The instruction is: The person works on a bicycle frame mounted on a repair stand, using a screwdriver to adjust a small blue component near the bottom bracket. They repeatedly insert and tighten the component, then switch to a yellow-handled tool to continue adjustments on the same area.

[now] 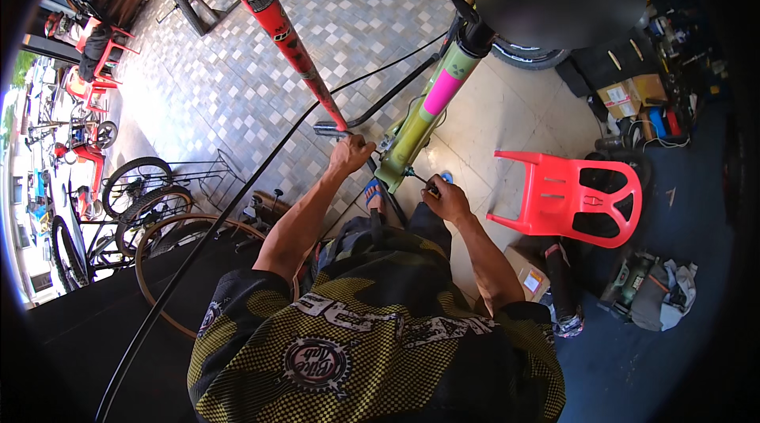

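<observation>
Green frame between two raised hands

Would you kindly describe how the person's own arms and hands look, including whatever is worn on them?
Both forearms are bare from the elbow down, and the left hand and right hand wear no gloves. I can make out no watch, ring or band. The short sleeves belong to a black shirt with yellow-green dotted patches and white lettering across the chest, plus a round red-and-white badge.

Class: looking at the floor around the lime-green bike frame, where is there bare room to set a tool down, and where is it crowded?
Free: pale floor tiles between lime-green and pink bike frame and red plastic chair; checkered paving left of red frame tube. Crowded: bicycle wheels lower left; cardboard boxes upper right.
</observation>
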`<action>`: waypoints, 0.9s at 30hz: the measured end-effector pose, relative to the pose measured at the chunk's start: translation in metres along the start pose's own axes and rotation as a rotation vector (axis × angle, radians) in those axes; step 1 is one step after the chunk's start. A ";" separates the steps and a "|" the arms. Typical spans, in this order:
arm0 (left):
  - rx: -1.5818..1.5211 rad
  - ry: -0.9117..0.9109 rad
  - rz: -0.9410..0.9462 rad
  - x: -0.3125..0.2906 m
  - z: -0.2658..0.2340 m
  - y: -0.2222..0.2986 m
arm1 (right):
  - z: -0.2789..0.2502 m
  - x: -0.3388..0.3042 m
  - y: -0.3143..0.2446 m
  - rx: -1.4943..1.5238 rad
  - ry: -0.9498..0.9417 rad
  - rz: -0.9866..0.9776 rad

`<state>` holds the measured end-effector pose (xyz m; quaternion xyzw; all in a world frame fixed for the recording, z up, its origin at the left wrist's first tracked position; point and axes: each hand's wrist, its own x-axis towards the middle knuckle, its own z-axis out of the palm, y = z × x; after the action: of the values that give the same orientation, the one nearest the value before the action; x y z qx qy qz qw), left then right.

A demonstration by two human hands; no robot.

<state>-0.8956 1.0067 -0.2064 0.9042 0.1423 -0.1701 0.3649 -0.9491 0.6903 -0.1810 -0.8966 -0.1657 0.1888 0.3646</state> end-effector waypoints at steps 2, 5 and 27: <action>-0.004 -0.007 -0.012 -0.004 -0.005 0.008 | 0.003 0.001 0.006 0.094 -0.008 -0.009; -0.024 0.016 -0.025 -0.006 -0.003 0.007 | 0.006 0.006 0.020 0.226 -0.080 -0.078; -0.297 0.403 0.138 -0.047 0.013 -0.007 | 0.003 0.009 0.010 0.131 -0.134 -0.002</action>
<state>-0.9437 0.9962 -0.2002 0.8640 0.1734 0.0616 0.4686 -0.9414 0.6893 -0.1922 -0.8559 -0.1780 0.2585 0.4109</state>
